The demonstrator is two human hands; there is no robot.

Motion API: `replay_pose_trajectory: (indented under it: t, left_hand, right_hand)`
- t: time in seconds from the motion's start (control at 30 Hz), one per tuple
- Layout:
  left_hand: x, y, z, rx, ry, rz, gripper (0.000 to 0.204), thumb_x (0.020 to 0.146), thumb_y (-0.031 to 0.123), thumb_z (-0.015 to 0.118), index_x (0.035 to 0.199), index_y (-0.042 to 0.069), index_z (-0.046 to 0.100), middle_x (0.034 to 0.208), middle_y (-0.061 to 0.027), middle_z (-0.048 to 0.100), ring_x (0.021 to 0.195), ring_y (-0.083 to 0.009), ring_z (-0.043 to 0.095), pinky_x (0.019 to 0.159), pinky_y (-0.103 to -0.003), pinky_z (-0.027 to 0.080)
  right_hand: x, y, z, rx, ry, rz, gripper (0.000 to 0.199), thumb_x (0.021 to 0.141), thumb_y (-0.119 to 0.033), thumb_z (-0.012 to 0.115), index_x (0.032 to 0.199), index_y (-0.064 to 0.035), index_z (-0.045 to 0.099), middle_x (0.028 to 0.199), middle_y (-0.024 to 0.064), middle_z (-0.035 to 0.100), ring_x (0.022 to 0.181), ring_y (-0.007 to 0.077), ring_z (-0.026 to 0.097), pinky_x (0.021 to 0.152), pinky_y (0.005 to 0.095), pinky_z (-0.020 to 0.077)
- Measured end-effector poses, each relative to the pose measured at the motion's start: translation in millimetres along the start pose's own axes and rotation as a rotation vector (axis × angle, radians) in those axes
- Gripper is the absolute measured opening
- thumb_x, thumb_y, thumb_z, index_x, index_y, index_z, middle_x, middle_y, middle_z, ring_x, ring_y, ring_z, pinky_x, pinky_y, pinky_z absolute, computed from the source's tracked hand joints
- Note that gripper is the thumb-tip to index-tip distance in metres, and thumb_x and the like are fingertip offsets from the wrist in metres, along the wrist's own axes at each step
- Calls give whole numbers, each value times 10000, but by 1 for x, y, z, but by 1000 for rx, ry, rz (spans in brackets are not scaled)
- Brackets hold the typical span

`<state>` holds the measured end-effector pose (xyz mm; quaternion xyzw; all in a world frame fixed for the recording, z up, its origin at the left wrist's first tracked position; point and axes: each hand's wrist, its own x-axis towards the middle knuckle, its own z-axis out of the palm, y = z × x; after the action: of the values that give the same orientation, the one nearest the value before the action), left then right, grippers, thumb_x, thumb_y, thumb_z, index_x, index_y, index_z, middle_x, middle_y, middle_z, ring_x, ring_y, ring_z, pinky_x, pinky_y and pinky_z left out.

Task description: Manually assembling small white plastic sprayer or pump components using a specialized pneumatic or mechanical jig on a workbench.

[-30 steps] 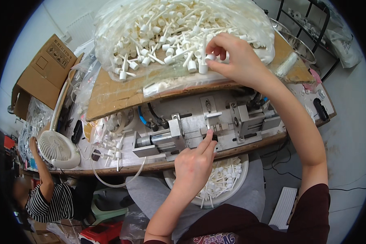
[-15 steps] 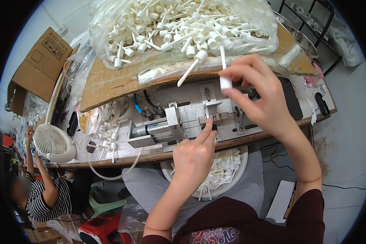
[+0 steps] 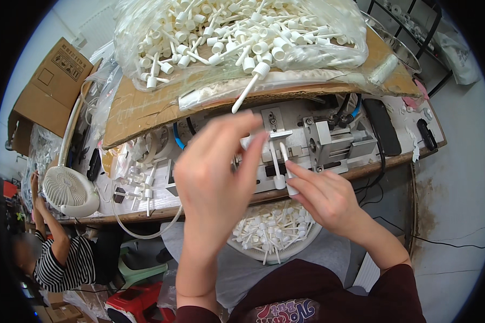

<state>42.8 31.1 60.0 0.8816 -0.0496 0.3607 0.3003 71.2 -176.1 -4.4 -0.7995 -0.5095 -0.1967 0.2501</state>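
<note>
My right hand (image 3: 328, 200) pinches a white capped stick (image 3: 287, 169) by its cap end, its thin rod pointing away from me. Just left of it, another white capped stick (image 3: 275, 164) lies in the middle of the metal clamping fixture (image 3: 322, 142), cap toward me. My left hand (image 3: 213, 169) is raised over the fixture's left part, blurred, with thumb and fingers apart and nothing visible between them; it hides much of that side. Beyond its fingertips, a single capped stick (image 3: 250, 88) juts over the edge of the cardboard (image 3: 145, 116).
A plastic bag of loose capped sticks (image 3: 237, 37) rests on the cardboard. A basin (image 3: 307, 235) of similar pieces sits at my lap. To the left stand a white fan (image 3: 70, 189) and a carton (image 3: 51, 89). A black phone-like slab (image 3: 381, 126) lies right; another person (image 3: 70, 258) sits far left.
My left hand has lifted from the fixture's middle and moved up and left. My right hand has come down to the fixture's near side with its capped stick, now turned rod-away.
</note>
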Motion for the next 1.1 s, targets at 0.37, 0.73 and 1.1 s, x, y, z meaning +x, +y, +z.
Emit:
replay_pose_trajectory:
  t: [0.37, 0.73, 1.1]
  left_hand:
    - [65, -18, 28, 402, -64, 150, 185, 852, 124, 695, 1036, 110, 704, 846, -49, 728, 750, -233, 703, 649, -347, 526]
    - [2, 11, -21, 62, -55, 177, 338, 732, -7, 798, 1057, 4, 705, 1262, -166, 657, 1063, -270, 682, 877, -346, 561]
    - [-78, 7, 25, 93, -211, 121, 314, 746, 44, 784, 1052, 23, 717, 1239, -119, 667, 838, -226, 681, 704, -318, 551]
  right_hand:
    - [24, -7, 13, -138, -146, -8, 238, 708, -76, 655, 936, -14, 629, 1218, 212, 671, 542, 150, 592, 540, 272, 467]
    - [46, 6, -13, 199, -215, 134, 314, 805, -194, 767, 1067, -56, 662, 1001, 111, 708, 739, 226, 698, 634, 346, 541]
    - [161, 115, -36, -115, 175, 424, 552, 790, -402, 774, 1209, -65, 651, 1205, 162, 627, 1107, 303, 625, 919, 399, 505]
